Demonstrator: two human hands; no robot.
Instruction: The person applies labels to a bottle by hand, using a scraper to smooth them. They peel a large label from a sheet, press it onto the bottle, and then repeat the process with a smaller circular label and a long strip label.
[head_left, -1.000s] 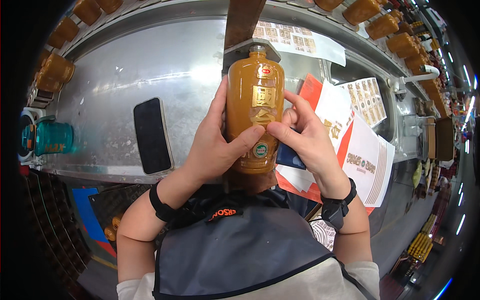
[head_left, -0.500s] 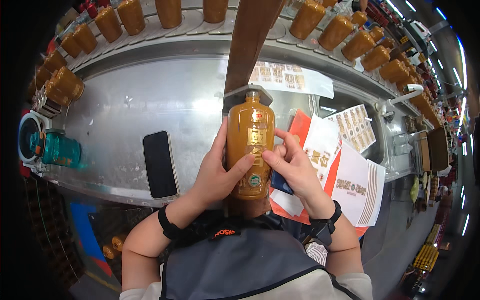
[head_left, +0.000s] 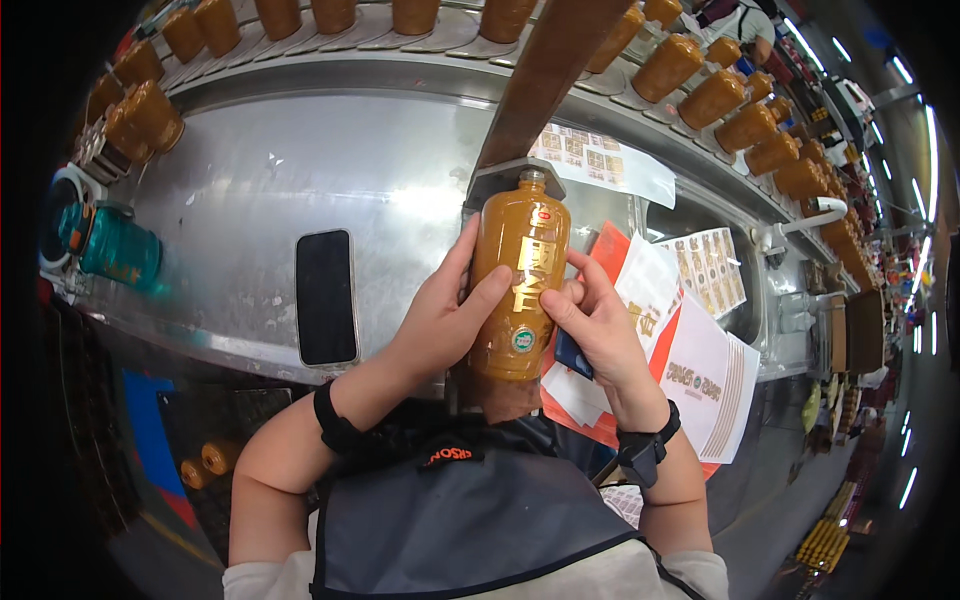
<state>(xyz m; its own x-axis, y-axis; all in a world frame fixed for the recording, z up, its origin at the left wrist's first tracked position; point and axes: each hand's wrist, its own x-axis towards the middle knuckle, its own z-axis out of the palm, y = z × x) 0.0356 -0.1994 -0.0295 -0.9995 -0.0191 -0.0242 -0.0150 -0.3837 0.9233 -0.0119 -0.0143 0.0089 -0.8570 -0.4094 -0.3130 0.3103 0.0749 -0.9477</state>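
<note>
A glossy amber-brown bottle (head_left: 520,300) with gold lettering, a small red mark and a round green seal is between my two hands. Its neck points away from me, by a grey bracket on a brown beam. My left hand (head_left: 452,310) wraps the left side, its thumb lying across the front beside the lettering. On the right edge, my right hand (head_left: 602,325) has its thumb pressed near the lettering's lower end and its fingers curled at the side. The fingers behind the bottle are hidden. A dark blue object (head_left: 572,355) shows below my right hand; I cannot tell its kind.
A black phone (head_left: 326,298) lies on the metal worktop (head_left: 240,220) at left, near a teal jug (head_left: 122,250). Decal sheets (head_left: 712,380) and an orange folder (head_left: 606,245) lie at right by a sink with a tap (head_left: 810,215). Brown bottles line a conveyor (head_left: 380,70) beyond.
The bottle has turned slightly, so its lettering now faces more to the right. My left thumb has moved up the front. The whole view has shifted and tilted a little.
</note>
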